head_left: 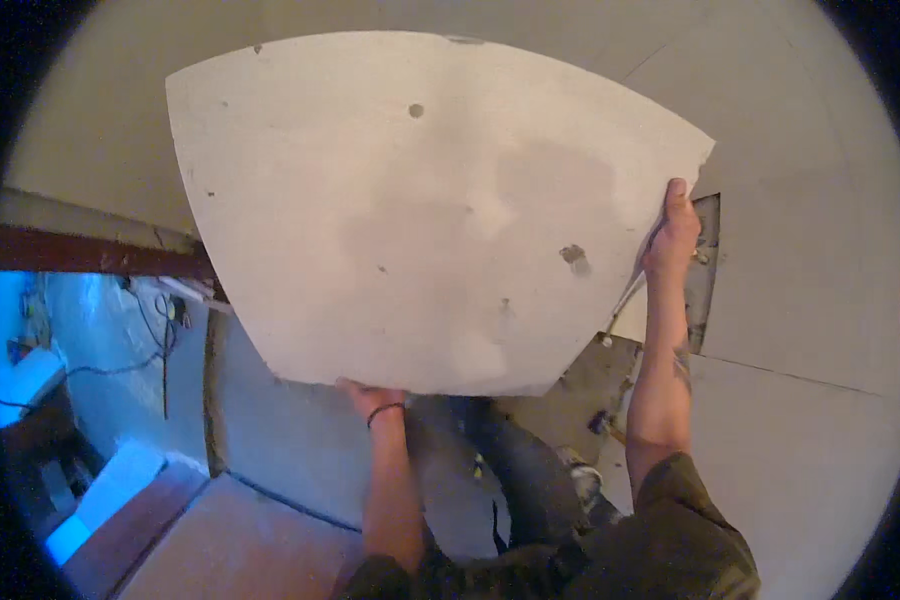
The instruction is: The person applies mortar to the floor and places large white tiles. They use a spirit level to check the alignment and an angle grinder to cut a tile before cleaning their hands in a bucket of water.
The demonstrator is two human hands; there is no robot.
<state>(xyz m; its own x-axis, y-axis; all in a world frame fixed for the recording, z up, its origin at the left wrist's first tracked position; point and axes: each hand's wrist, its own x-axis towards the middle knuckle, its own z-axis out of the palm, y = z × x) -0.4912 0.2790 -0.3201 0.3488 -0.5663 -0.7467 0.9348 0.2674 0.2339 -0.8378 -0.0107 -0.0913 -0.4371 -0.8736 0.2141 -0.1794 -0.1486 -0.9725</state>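
Note:
A large pale board (420, 230) with a curved far edge, straight sides, a few dark holes and grey blotches fills the upper middle of my view, held up off the floor. My right hand (672, 228) grips its right edge, thumb on the face and fingers round the back. At the bottom edge, left of centre, my left hand (372, 392) holds it, most fingers hidden behind the board. Below the right edge, a thin metal tool (616, 318) is partly visible near a dark gap.
Large grey floor panels (790, 290) surround a recess on the right, with a hammer (600, 423) low down near my feet. At left are a red-brown beam (80, 247), black cables (120, 367), plastic sheeting, blue-lit blocks (120, 480) and a pinkish slab (240, 540).

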